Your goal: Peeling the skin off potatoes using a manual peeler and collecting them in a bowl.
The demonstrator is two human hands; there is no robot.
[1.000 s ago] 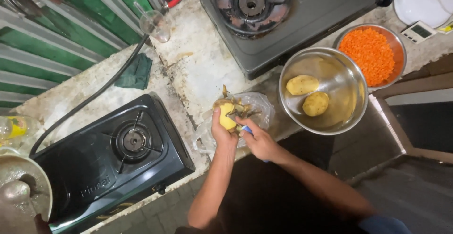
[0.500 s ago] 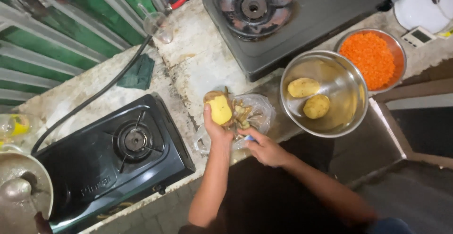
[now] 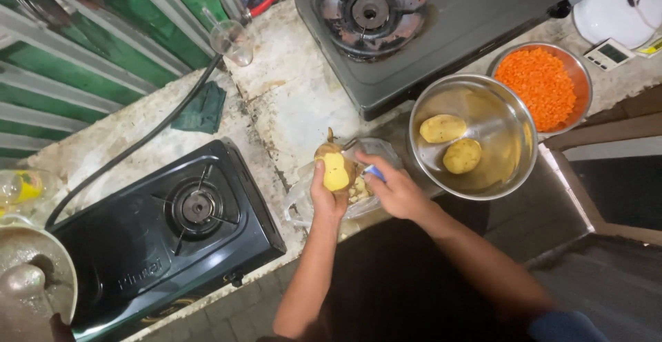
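Half-peeled potato is gripped in left hand; peeler gripped in right hand. Two peeled potatoes are done, in steel bowl at 3 o'clock; skin remains.

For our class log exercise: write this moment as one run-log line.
left hand: holds half-peeled potato | right hand: peeler at potato | below: plastic bag with peels | steel bowl: two peeled potatoes

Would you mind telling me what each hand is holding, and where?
The left hand grips a half-peeled yellow potato by its lower end; the right hand holds a blue-handled peeler by its handle.
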